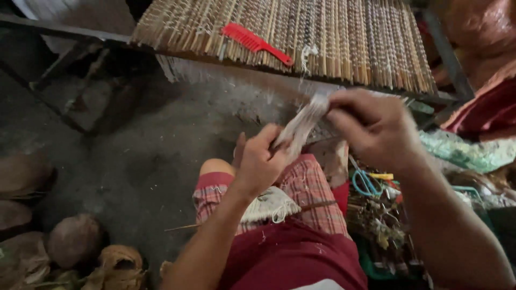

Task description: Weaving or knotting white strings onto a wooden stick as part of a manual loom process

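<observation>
My left hand (260,158) pinches the lower end of a pale bundle of threads (301,124), held over my lap. My right hand (373,126) grips the upper end of the same bundle, which is blurred with motion. Above them lies a woven mat of thin sticks (344,37) on a dark frame, with a red comb (257,43) resting on it. A second wad of white thread (271,205) sits on my checked shorts.
Scissors with teal handles (365,182) lie among tools and clutter in a basket at my right. Coconut husks (75,241) are piled on the concrete floor at lower left. Coloured cloth (484,113) lies at the far right.
</observation>
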